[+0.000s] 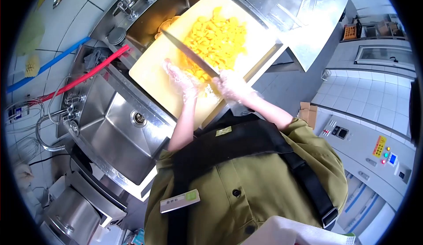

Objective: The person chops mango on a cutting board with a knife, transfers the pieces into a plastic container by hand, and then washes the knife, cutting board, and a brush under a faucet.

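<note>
Chopped orange-yellow pieces point(222, 38), perhaps pumpkin or carrot, lie in a broad heap on a large pale yellow cutting board point(152, 71). My right hand point(230, 85), in a clear plastic glove, is closed round the handle of a long kitchen knife point(189, 52). Its blade points up and left across the board, along the near-left side of the heap. The handle is mostly hidden by my fingers. My left hand point(181, 83), also gloved, is over the board just left of the pieces and below the blade. Its fingers are stretched out and grip nothing visible.
The board rests across a sink point(150, 18), where part of a round object point(166, 25) shows. Left is a second steel basin point(119, 121) with a drain. A red hose point(88, 75) and a blue hose point(48, 64) run along the wall. A steel counter point(308, 33) stands at right.
</note>
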### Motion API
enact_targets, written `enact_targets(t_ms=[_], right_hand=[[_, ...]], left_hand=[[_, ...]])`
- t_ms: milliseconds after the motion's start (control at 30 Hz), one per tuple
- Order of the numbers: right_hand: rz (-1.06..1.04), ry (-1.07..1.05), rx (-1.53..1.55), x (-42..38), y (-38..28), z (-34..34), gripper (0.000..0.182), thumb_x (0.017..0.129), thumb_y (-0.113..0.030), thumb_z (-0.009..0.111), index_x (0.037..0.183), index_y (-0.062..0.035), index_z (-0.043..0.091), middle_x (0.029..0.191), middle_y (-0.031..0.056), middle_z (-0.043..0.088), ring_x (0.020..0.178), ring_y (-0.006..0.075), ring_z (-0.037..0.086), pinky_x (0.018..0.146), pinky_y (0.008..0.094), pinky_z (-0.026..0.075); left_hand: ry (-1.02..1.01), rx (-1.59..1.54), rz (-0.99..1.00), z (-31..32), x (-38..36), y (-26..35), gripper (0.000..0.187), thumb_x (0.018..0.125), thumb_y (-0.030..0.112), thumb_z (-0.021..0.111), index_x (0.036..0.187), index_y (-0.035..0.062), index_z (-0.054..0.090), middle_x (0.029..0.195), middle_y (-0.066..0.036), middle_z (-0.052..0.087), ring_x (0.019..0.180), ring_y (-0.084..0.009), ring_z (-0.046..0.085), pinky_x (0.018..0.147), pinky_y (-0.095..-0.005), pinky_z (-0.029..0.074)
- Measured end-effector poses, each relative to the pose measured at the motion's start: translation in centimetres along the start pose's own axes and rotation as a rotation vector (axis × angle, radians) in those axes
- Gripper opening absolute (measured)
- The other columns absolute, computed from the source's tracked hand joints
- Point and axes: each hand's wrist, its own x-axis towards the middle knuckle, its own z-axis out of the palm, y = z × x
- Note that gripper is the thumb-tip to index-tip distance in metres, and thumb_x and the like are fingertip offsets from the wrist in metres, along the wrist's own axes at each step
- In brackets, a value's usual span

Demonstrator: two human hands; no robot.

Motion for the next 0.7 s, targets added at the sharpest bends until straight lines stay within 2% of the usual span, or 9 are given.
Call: enact_targets(t_ms=[33, 200, 300, 333, 367, 467, 600, 667, 700], right_hand=[[0.033, -0.003, 0.136, -0.2, 0.8, -1.5, 0.025, 0.084, -0.026, 0.046, 0.078, -0.0033, 0.054, 0.069, 0.0201, 0.057, 0.061, 0.034, 0.055, 0.058, 0.0438, 0.044], [0.01, 0.269, -0.263, 8.2, 8.8, -8.0, 0.023, 0.084, -0.022, 0.044, 0.081, -0.0022, 0.055, 0.07, 0.0185, 0.058, 0.061, 0.0326, 0.058, 0.054, 0.0388, 0.046], [-0.071, 0.271, -0.376, 12.3, 10.6, -10.9, 0.02, 0.085, -0.016, 0.038, 0.084, -0.0025, 0.052, 0.072, 0.0175, 0.058, 0.065, 0.0312, 0.058, 0.056, 0.037, 0.047], [-0.106, 0.236, -0.425, 13.6, 11.4, -11.6, 0.019, 0.085, -0.014, 0.037, 0.084, -0.0026, 0.051, 0.071, 0.0171, 0.057, 0.065, 0.0304, 0.058, 0.056, 0.0364, 0.047], [-0.35, 0.25, -0.553, 15.1, 13.8, -10.7, 0.015, 0.083, -0.011, 0.037, 0.083, -0.0029, 0.05, 0.065, 0.0145, 0.055, 0.062, 0.027, 0.058, 0.056, 0.0353, 0.048], [-0.647, 0.226, -0.8, 15.2, 14.1, -10.4, 0.012, 0.08, -0.011, 0.04, 0.082, -0.0029, 0.049, 0.06, 0.0109, 0.053, 0.058, 0.0246, 0.057, 0.054, 0.0339, 0.048], [-0.65, -0.13, -0.546, 15.4, 13.3, -10.2, 0.014, 0.081, -0.012, 0.04, 0.082, -0.0016, 0.05, 0.064, 0.0124, 0.056, 0.061, 0.0272, 0.058, 0.055, 0.0363, 0.048], [-0.641, -0.291, -0.382, 15.7, 13.5, -10.2, 0.016, 0.083, -0.014, 0.039, 0.083, -0.0008, 0.05, 0.066, 0.0145, 0.057, 0.064, 0.0289, 0.059, 0.059, 0.0379, 0.048], [-0.344, -0.566, -0.392, 16.2, 11.0, -11.9, 0.02, 0.086, -0.017, 0.039, 0.085, 0.0002, 0.05, 0.072, 0.0193, 0.057, 0.074, 0.0309, 0.059, 0.068, 0.0393, 0.047]], left_hand=[[-0.048, 0.114, -0.028, 0.6, 0.2, 0.3, 0.061, 0.093, 0.039, 0.03, 0.137, 0.0029, 0.01, 0.143, -0.009, 0.011, 0.132, -0.0198, 0.01, 0.107, -0.0317, 0.009], [-0.137, 0.685, 0.153, 3.0, 3.8, -2.2, 0.05, 0.094, 0.029, 0.029, 0.132, -0.0041, 0.023, 0.14, -0.016, 0.02, 0.13, -0.0233, 0.02, 0.107, -0.0315, 0.014], [-0.234, 0.701, 0.258, 3.7, 6.4, -3.2, 0.045, 0.094, 0.023, 0.032, 0.129, -0.0046, 0.03, 0.137, -0.018, 0.027, 0.128, -0.0241, 0.025, 0.106, -0.0319, 0.018], [-0.224, 0.614, 0.169, 4.1, 7.0, -3.6, 0.044, 0.093, 0.024, 0.033, 0.128, -0.0044, 0.031, 0.135, -0.017, 0.029, 0.127, -0.0239, 0.026, 0.106, -0.0319, 0.019], [-0.206, 0.524, 0.088, 4.8, 7.9, -3.6, 0.044, 0.093, 0.024, 0.034, 0.127, -0.0041, 0.033, 0.134, -0.017, 0.031, 0.125, -0.0238, 0.028, 0.105, -0.0318, 0.02], [-0.126, 0.249, -0.152, 6.0, 9.5, -2.8, 0.044, 0.093, 0.027, 0.037, 0.124, -0.0035, 0.038, 0.13, -0.015, 0.037, 0.122, -0.0235, 0.034, 0.104, -0.0316, 0.023], [0.037, -0.006, -0.237, 8.2, 7.7, 0.8, 0.045, 0.092, 0.031, 0.04, 0.12, -0.0038, 0.043, 0.121, -0.012, 0.047, 0.112, -0.0215, 0.045, 0.099, -0.0296, 0.031], [0.01, 0.287, -0.117, 7.5, 7.7, -0.1, 0.044, 0.092, 0.031, 0.041, 0.12, -0.0019, 0.045, 0.118, -0.011, 0.051, 0.104, -0.0187, 0.05, 0.092, -0.0285, 0.037], [-0.012, 0.42, -0.082, 7.4, 7.5, 0.1, 0.044, 0.091, 0.032, 0.042, 0.12, -0.0011, 0.045, 0.117, -0.012, 0.051, 0.103, -0.0181, 0.051, 0.091, -0.0282, 0.038]])
